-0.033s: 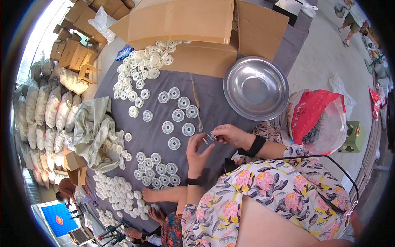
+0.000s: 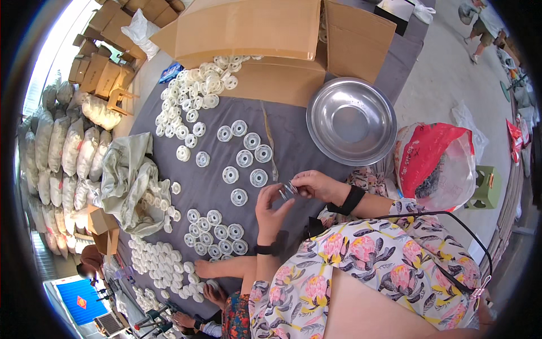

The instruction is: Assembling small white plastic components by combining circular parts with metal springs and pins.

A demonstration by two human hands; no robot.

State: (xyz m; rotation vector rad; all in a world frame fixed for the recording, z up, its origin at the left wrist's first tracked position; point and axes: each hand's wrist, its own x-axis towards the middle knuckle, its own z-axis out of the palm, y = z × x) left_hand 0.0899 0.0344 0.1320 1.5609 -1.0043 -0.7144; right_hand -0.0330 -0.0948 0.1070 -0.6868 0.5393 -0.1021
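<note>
Grey table: small clear part pinched between both hands.

Even, bright daylight is seen throughout; the strongest light enters at the upper left, where the view is overexposed to white. Shadows are soft and short. A dull sheen is shown on the steel bowl. Strong fisheye curvature is observed toward the rim, bounded by a black circular vignette. The centre is rendered sharp; detail at the periphery is compressed and softened.
</note>
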